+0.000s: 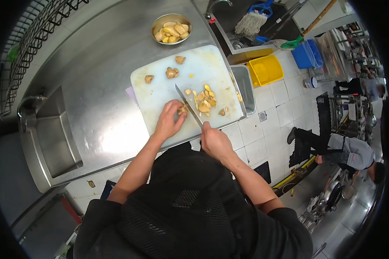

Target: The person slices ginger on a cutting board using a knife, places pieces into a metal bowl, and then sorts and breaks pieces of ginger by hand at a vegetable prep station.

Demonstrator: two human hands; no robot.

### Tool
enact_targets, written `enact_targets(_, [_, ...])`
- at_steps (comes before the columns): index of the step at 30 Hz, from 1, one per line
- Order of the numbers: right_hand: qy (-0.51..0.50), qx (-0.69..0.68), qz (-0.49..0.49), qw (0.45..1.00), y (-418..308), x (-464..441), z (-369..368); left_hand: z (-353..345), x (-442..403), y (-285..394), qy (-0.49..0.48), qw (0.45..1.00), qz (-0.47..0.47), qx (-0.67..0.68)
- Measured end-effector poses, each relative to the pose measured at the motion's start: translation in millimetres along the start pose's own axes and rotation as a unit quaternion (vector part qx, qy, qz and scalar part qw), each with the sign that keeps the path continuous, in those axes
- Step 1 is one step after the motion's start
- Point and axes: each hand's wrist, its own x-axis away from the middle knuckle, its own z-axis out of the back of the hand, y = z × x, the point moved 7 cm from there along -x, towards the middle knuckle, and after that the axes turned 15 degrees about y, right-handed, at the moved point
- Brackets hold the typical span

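On the white cutting board (160, 88), my left hand (168, 121) has its fingers closed on a piece of ginger (182, 109). My right hand (216, 140) is wrapped round the handle of a knife (188, 105), whose blade points up and to the left, beside the held ginger. Right of the blade lies a pile of ginger peelings and cut bits (206, 102). Unpeeled ginger pieces (172, 72) rest farther back on the board. A metal bowl (154, 28) behind the board holds several peeled ginger pieces (173, 31).
The steel counter (103, 77) has a sink (58, 134) at the left. Right of the board stand a grey bin (245, 88) and a yellow bucket (267, 70). A mop (251, 22) is at the back. A person (352, 151) stands at the far right, another (369, 88) farther back.
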Motion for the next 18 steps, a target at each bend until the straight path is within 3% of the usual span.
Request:
enact_targets(3, [-0.022,0.004,-0.006,1.0,-1.2,7.9,8.9,-0.7,-0.9,5.4,0.012,0.999,-0.046,-0.025])
enact_targets(9, [-0.019,0.054,-0.034,0.998,6.0,14.6,23.0,-1.5,-1.9,6.1,-0.012,0.999,-0.034,-0.024])
enact_targets(18, [-0.045,0.015,-0.028,0.998,1.7,17.2,13.9,0.7,-1.6,11.1,0.007,0.997,-0.063,-0.043])
